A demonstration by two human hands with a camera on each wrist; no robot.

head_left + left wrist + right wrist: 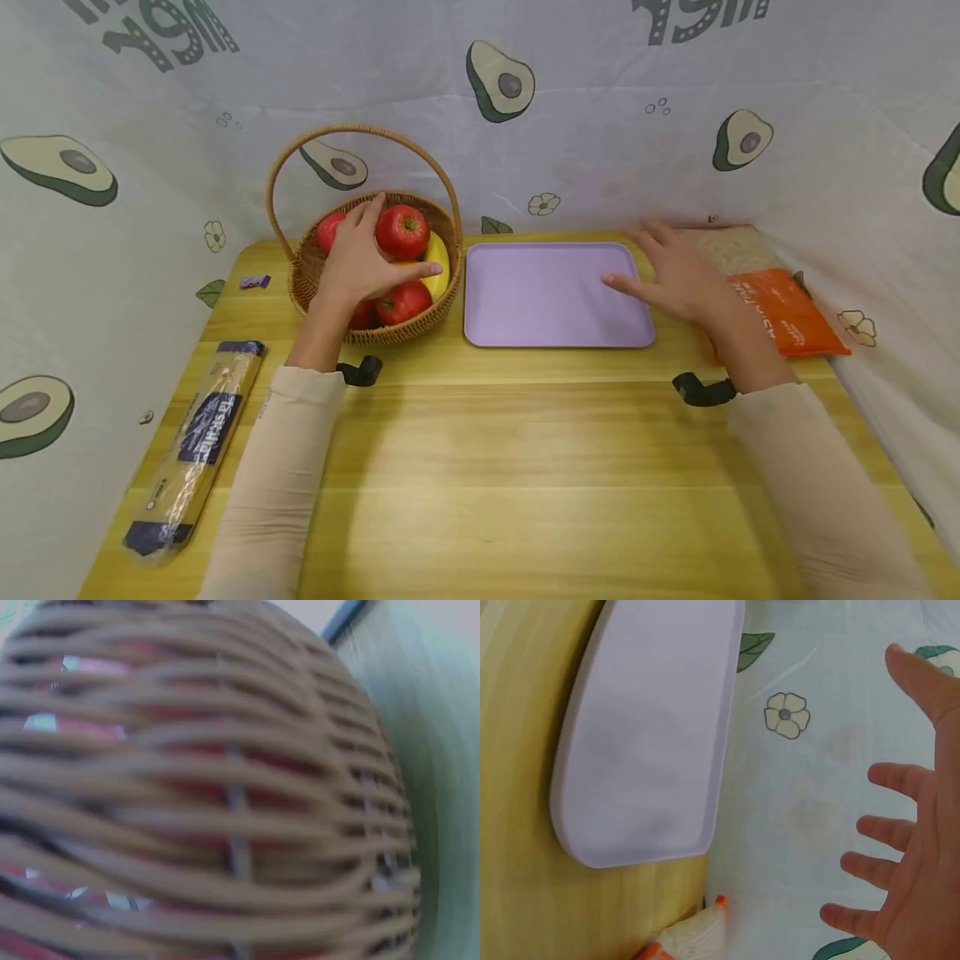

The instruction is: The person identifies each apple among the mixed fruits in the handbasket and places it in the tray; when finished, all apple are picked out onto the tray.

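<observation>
In the head view the left hand (358,262) is over a wicker basket (390,335) of fruit, fingers spread above red apples (403,232) and a yellow banana (437,265); whether it touches them I cannot tell. The basket's woven side (225,802) fills the left wrist view, with red showing through the gaps. The right hand (686,279) hovers between a lilac tray (555,296) and an orange bag (787,312), holding nothing. Its fingers are spread apart in the right wrist view, the hand (922,855) standing away from the tray (649,742).
A long pack of pasta (198,446) lies at the left of the wooden table (525,483), with a small purple wrapped sweet (255,282) behind it. The basket's tall handle (360,129) arches above the fruit. Avocado-printed cloth (585,150) hangs behind the table.
</observation>
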